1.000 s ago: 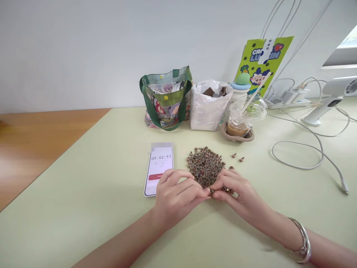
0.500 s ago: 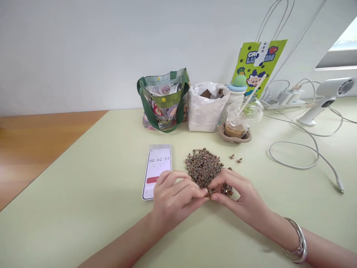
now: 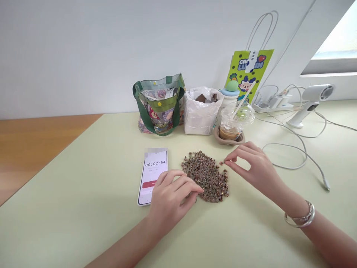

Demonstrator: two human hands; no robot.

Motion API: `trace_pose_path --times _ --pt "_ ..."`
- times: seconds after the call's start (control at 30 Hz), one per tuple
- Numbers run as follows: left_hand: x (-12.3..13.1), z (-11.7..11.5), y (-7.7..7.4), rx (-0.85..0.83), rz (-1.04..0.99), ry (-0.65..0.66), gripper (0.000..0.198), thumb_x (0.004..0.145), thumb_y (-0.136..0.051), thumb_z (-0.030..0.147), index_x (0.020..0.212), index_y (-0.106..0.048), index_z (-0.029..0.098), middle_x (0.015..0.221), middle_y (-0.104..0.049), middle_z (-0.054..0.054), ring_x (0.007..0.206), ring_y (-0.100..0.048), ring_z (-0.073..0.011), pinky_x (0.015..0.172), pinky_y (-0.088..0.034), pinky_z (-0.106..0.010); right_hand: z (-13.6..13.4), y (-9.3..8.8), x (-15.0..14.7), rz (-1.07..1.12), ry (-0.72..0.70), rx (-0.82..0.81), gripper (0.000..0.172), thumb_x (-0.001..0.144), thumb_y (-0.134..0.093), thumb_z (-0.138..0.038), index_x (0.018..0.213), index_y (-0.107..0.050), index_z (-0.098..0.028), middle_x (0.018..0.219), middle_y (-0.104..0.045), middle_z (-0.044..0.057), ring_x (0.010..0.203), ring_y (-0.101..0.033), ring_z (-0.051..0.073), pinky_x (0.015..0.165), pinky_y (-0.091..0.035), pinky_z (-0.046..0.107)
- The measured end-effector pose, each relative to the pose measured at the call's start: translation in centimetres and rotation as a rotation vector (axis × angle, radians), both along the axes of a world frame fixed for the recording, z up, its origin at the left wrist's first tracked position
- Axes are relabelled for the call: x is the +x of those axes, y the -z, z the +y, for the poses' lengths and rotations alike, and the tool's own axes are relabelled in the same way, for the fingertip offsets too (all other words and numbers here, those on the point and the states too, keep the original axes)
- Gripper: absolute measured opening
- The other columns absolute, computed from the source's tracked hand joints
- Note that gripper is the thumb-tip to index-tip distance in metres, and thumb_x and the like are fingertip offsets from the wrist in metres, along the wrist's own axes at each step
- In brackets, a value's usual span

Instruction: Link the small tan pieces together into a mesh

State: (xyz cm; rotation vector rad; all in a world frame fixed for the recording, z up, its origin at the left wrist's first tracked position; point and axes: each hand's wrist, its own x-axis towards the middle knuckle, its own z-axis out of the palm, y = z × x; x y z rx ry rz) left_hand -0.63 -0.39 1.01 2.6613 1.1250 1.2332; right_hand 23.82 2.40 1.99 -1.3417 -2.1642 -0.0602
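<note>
A heap of small brassy screws (image 3: 205,175) lies on the table in front of me. At its right edge, my right hand (image 3: 251,163) pinches a screw (image 3: 222,163) between thumb and forefinger, the head sticking out to the left. My left hand (image 3: 174,195) rests at the heap's near left side, thumb and fingertips drawn together. Whatever those left fingers may hold is hidden. Partly behind the left hand lies a phone (image 3: 154,163), its timer reading 00:02:54.
Behind the heap stand a clear bag with green straps (image 3: 158,108), a white plastic bag (image 3: 202,115), a cup in a cardboard holder (image 3: 230,130), a bottle (image 3: 231,93) and a green paper bag (image 3: 251,70). To the right are a white cable (image 3: 304,149) and a small fan (image 3: 312,100).
My right hand has moved away from my left, up and right to the heap's far right side, and now pinches a screw. My left hand stays by the heap. The view has shifted slightly.
</note>
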Motion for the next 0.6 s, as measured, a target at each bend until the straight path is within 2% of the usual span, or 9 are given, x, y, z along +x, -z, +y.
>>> trace_pose_path --times 0.1,0.2,0.4,0.5,0.6 --pt "-0.1 0.0 0.2 -0.019 0.016 0.014 0.018 0.076 -0.059 0.009 0.074 -0.063 0.026 0.074 -0.067 0.01 0.086 -0.054 -0.0149 0.077 -0.036 -0.029 0.6 0.2 1.0 -0.108 0.113 -0.019 0.012 0.081 -0.057 -0.035 0.074 -0.062 -0.026 0.077 -0.065 0.001 0.086 -0.052 0.023 0.072 -0.037 0.037" --pt "-0.2 0.1 0.4 -0.024 0.033 0.02 0.02 0.075 -0.06 0.007 0.074 -0.063 0.026 0.076 -0.067 0.01 0.086 -0.054 -0.0151 0.077 -0.035 -0.029 0.8 0.9 1.5 -0.189 0.157 0.001 0.017 0.082 -0.055 -0.037 0.072 -0.061 -0.025 0.078 -0.064 0.001 0.086 -0.051 0.023 0.07 -0.035 0.036" --pt "-0.1 0.0 0.3 0.015 0.062 0.031 0.02 0.078 -0.058 0.009 0.071 -0.063 0.027 0.073 -0.066 0.009 0.082 -0.054 -0.0138 0.076 -0.035 -0.029 1.2 2.1 2.0 -0.334 0.154 0.051 0.02 0.083 -0.052 -0.038 0.074 -0.062 -0.023 0.076 -0.062 0.004 0.085 -0.051 0.024 0.069 -0.033 0.037" --pt "-0.1 0.0 0.3 0.017 0.06 0.033 0.019 0.078 -0.057 0.009 0.071 -0.063 0.027 0.073 -0.066 0.01 0.081 -0.054 -0.0139 0.076 -0.034 -0.029 1.2 1.9 1.8 -0.337 0.142 0.051 0.016 0.083 -0.052 -0.035 0.079 -0.063 -0.024 0.081 -0.062 0.004 0.088 -0.05 0.024 0.073 -0.033 0.039" --pt "-0.2 0.0 0.4 0.008 0.057 0.04 0.02 0.079 -0.057 0.009 0.072 -0.062 0.027 0.074 -0.067 0.01 0.082 -0.053 -0.0146 0.076 -0.034 -0.03 0.9 1.5 1.4 -0.335 0.062 0.016 0.011 0.082 -0.052 -0.026 0.083 -0.063 -0.026 0.09 -0.061 0.004 0.094 -0.05 0.024 0.079 -0.033 0.04"
